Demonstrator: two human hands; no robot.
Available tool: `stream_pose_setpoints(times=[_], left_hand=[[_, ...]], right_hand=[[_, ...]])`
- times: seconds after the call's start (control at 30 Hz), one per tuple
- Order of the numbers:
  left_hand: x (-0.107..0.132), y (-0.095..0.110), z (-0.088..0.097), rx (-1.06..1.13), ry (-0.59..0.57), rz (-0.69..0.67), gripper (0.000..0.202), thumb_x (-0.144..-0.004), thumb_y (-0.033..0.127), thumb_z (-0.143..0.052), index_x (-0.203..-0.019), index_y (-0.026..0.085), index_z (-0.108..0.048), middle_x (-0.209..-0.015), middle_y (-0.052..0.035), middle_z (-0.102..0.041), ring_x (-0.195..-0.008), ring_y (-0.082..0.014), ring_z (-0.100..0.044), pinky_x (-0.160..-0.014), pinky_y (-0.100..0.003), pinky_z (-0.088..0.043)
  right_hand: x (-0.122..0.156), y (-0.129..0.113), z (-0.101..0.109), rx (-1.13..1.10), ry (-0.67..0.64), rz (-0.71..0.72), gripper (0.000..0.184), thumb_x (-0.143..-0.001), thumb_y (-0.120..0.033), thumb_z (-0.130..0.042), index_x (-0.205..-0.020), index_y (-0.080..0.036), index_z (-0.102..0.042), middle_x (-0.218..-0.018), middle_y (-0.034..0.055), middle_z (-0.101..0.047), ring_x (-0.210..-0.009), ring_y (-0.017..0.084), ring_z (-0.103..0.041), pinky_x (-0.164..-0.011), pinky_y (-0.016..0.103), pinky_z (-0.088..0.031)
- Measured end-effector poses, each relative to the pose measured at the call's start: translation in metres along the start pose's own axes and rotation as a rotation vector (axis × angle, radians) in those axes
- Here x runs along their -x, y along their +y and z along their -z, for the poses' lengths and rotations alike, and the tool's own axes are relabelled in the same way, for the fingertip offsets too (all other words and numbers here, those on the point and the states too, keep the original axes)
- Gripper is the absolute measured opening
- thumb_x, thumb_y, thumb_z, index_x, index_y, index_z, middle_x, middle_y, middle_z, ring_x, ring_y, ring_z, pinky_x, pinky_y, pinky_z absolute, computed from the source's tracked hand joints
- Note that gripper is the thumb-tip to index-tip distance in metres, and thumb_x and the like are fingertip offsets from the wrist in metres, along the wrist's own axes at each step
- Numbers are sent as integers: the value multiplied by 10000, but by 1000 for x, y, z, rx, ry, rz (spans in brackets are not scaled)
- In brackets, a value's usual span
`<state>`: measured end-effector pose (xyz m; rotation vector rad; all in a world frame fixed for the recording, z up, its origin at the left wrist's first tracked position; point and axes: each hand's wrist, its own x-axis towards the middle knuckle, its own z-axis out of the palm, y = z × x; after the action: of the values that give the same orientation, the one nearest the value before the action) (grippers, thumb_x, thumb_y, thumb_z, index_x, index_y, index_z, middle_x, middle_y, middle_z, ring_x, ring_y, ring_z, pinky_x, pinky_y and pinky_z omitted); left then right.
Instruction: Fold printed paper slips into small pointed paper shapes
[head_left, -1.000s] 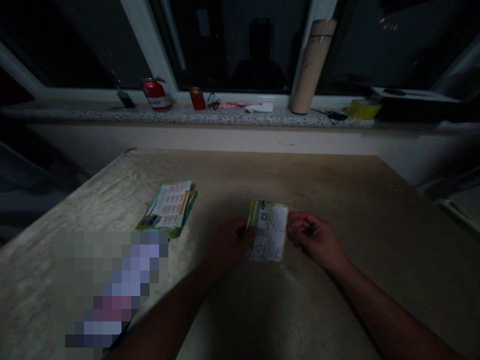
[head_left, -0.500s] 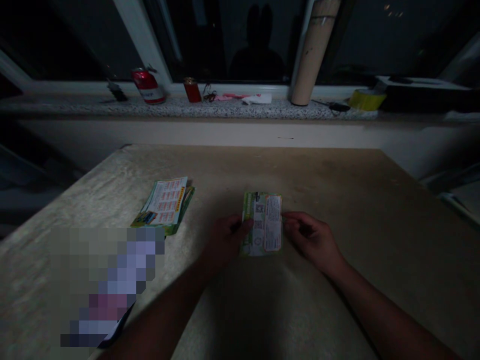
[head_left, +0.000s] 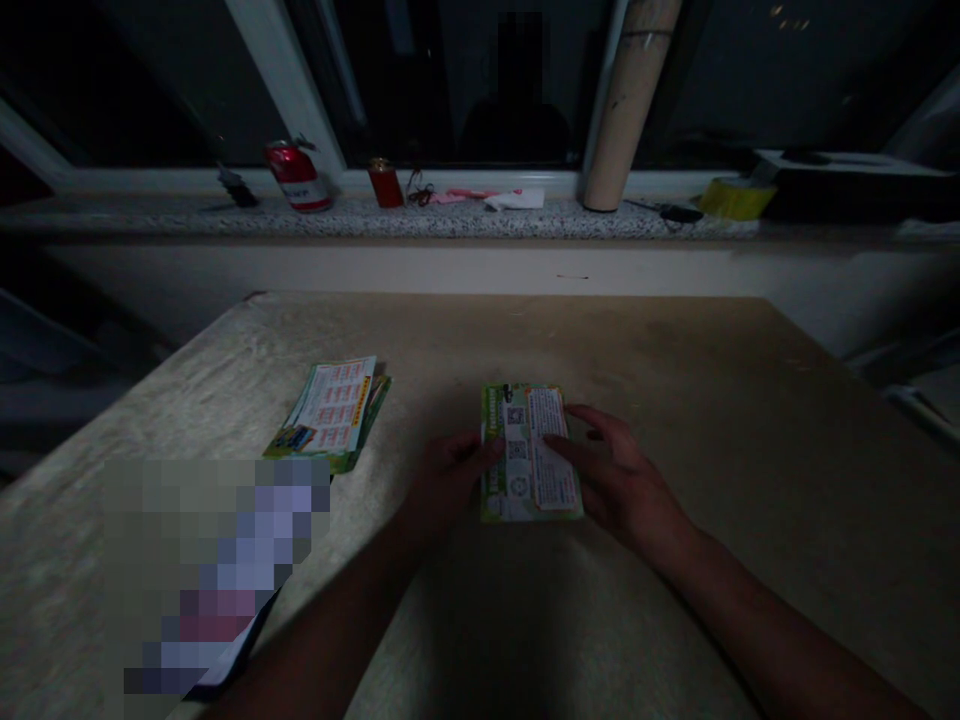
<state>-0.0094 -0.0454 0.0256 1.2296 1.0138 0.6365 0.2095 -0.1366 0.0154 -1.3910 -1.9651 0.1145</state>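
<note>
At frame centre the green leaflet (head_left: 529, 455) lies on the bench (head_left: 690, 380), left hand (head_left: 448, 482) pinching its left edge, right hand (head_left: 621, 478) pressing flat with loosely spread fingers; uneven pressure in this dim light could crease or skid it.

The leaflet (head_left: 529, 455) looks like glossy printed paper; the table (head_left: 675, 380) matt, faintly rough, perhaps board.

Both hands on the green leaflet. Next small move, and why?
Probably slide the green leaflet left onto the stack. It looks flat on the table, the left hand pinches its left edge, the right hand rests open on top, and similar leaflets are piled just to the left.
</note>
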Motion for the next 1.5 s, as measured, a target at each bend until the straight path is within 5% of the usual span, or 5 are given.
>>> stream_pose_setpoints(times=[0.27, 0.53, 0.7, 0.83, 1.5], left_hand=[[-5, -1, 20, -612, 182, -291, 378, -832, 459, -657, -1085, 186, -594, -1014, -68, -678, -841, -206, -659, -758, -356, -543], [2, -5, 29, -866, -300, -536, 790, -673, 510, -838, -1357, 242, -549, -1441, -124, -515, -1324, -313, -477, -1119, -467, -390], [-5, -12, 25, -940, -270, -593, 399, -813, 246, -721, -1205, 202, -662, -1320, -109, -618, -1253, -259, -535, -1090, -426, -416], [-4, -7, 23, -954, -254, -603, 195, -912, 222, -597, -1067, 211, -714, -1139, -70, -706, -1108, -221, -608, -1020, -387, -450], [0, -7, 15, -916, -136, -483, 288, -914, 351, -581, -1139, 207, -690, -1089, -86, -704, -1015, -247, -642, -942, -363, -481]], right_hand=[[1, 9, -4, 25, -132, 22, 353, -917, -117, -505, -1176, -211, -725, -1304, 146, -648, -1211, 280, -617, -972, 454, -562], [2, 11, -3, -6, -192, -20, 433, -854, -79, -557, -1219, -256, -709, -1309, 98, -673, -1216, 258, -631, -1018, 451, -542], [3, 13, -3, -26, -215, -26, 399, -873, -91, -577, -1217, -244, -711, -1324, 111, -662, -1248, 268, -609, -1051, 472, -519], [3, 13, -3, -66, -215, -37, 313, -930, -179, -593, -1204, -269, -715, -1281, 94, -685, -1218, 264, -622, -1048, 478, -518], [-1, 13, -1, -243, -179, -123, 219, -956, -271, -589, -1119, -273, -735, -1193, 82, -714, -1139, 250, -655, -996, 444, -545]])
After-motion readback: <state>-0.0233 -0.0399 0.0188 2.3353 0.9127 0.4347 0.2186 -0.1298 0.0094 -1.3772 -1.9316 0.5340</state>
